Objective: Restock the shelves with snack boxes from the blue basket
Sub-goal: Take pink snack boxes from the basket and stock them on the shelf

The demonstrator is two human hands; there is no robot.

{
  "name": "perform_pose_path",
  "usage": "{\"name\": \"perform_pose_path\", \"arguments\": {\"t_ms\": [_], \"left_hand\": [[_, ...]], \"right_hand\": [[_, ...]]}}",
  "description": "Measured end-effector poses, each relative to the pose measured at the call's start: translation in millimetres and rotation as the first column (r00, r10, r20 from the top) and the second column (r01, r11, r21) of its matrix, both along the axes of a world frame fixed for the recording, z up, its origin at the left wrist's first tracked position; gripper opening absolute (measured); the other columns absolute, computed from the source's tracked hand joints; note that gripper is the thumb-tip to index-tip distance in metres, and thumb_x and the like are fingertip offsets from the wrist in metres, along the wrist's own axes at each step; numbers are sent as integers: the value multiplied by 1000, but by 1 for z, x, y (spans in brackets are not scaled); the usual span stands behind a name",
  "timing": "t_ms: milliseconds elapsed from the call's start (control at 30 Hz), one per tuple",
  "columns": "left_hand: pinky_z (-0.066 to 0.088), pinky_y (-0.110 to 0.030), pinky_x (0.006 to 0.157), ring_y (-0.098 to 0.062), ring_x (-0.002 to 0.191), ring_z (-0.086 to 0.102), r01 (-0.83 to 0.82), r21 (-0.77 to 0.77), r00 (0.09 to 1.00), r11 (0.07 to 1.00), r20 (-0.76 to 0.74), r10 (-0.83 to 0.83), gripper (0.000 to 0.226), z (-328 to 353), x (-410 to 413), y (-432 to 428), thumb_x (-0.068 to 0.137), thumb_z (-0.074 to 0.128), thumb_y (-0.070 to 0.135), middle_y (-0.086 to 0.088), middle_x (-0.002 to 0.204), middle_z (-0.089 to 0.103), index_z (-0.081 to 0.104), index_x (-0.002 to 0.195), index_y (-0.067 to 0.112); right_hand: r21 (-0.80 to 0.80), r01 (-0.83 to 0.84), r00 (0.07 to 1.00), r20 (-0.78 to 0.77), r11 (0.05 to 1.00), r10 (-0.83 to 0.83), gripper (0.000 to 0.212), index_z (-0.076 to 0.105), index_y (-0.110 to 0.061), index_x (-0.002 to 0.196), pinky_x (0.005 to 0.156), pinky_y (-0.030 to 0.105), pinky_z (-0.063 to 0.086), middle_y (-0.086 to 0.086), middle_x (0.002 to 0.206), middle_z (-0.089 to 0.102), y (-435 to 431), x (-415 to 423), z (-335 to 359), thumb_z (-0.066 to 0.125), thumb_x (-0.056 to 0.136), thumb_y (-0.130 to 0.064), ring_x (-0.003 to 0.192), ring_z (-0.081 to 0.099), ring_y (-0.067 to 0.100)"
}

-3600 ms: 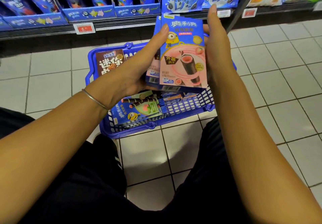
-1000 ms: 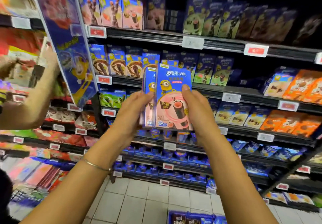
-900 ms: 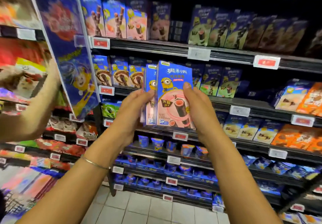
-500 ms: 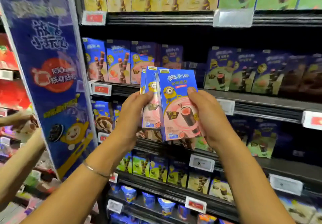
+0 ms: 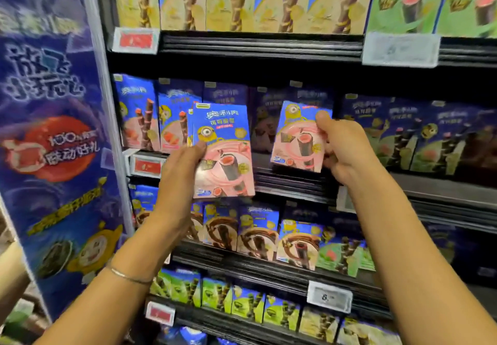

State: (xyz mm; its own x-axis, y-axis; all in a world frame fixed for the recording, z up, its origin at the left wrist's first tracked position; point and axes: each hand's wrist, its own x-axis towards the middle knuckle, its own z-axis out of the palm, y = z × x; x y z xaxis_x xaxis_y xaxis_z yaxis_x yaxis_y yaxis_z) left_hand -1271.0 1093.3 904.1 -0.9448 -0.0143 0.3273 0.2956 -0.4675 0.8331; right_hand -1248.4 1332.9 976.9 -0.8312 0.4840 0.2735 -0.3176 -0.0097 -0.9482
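Pink box (image 5: 297,137) is hanging at the shelf (image 5: 290,183) gap, its edge pinched by the right hand (image 5: 344,154); the left hand (image 5: 178,175) is clasping spare boxes (image 5: 223,156). Best slid in upright, face outward.

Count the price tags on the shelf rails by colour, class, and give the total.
Red price tags: 3
White price tags: 3, one of them partly hidden
Total: 6
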Motion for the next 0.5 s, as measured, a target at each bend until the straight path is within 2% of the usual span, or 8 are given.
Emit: {"name": "perform_pose_path", "arguments": {"t_ms": [33, 100, 167, 233, 267, 333, 400, 500], "left_hand": [[43, -68, 106, -52, 121, 61, 12, 4, 1000, 1000, -19, -12, 67, 1, -3, -2, 79, 67, 42, -31, 129, 66, 64, 125, -6], [42, -69, 107, -52, 122, 60, 21, -1, 998, 1000, -54, -21, 63, 4, -9, -4, 83, 64, 40, -31, 130, 65, 62, 126, -7], [45, -66, 105, -50, 120, 63, 20, -7, 998, 1000, -64, -20, 62, 6, -15, -6, 84, 64, 40, -30, 130, 66, 62, 127, -6], [50, -60, 96, -46, 110, 68, 27, -23, 996, 999, -86, -29, 65, 7, -19, -7, 82, 67, 43, -31, 124, 67, 61, 121, -7], [51, -56, 88, -42, 101, 69, 24, -37, 993, 999, -111, -28, 64, 7, -21, -7, 79, 69, 46, -30, 114, 68, 61, 115, -7], [48, -40, 76, -26, 82, 65, 7, -63, 986, 998, -167, -18, 51, 4, -28, -7, 77, 69, 47, -12, 89, 67, 63, 98, 2], [49, -25, 64, -11, 69, 64, -14, -83, 976, 996, -219, -4, 23, 0, -35, -7, 85, 66, 39, 7, 74, 66, 62, 77, 17], [50, -15, 58, -1, 67, 67, -5, -111, 961, 994, -276, -26, 26, -4, -42, -7, 95, 59, 27, 17, 72, 69, 70, 71, 30]], "right_hand": [[13, 27, 1000, -4, 1000, -27, 22, 56, -15, 79, 44, 18, 46, -6, 55, 65, -1, -8, 0, 61, 100, -21, 45, 61, 8], [36, 91, 996, -17, 995, -91, 13, 56, -15, 88, 47, 21, 49, 1, 74, 70, -4, -24, -3, 63, 99, -19, 57, 66, 10], [63, 129, 992, -24, 990, -128, 13, 58, -10, 103, 59, 29, 57, 11, 97, 71, -8, -36, -7, 65, 97, -19, 74, 71, 17], [143, 173, 985, -32, 975, -170, 12, 59, -12, 102, 72, 36, 60, 14, 106, 71, -11, -46, -13, 65, 97, -21, 87, 71, 22], [221, 212, 977, -23, 952, -212, 12, 58, -14, 99, 78, 39, 59, 12, 107, 70, -12, -50, -16, 65, 96, -24, 93, 70, 24], [392, 263, 957, 9, 882, -289, 18, 58, -13, 101, 81, 40, 54, 10, 109, 67, -13, -57, -20, 64, 95, -28, 100, 65, 27], [492, 239, 950, 62, 837, -307, 23, 58, -8, 105, 81, 39, 52, 11, 107, 65, -14, -64, -22, 65, 95, -27, 99, 63, 28], [571, 156, 952, 130, 806, -276, 17, 65, -7, 102, 86, 43, 55, 12, 105, 69, -18, -71, -21, 64, 94, -22, 98, 65, 30]]}}
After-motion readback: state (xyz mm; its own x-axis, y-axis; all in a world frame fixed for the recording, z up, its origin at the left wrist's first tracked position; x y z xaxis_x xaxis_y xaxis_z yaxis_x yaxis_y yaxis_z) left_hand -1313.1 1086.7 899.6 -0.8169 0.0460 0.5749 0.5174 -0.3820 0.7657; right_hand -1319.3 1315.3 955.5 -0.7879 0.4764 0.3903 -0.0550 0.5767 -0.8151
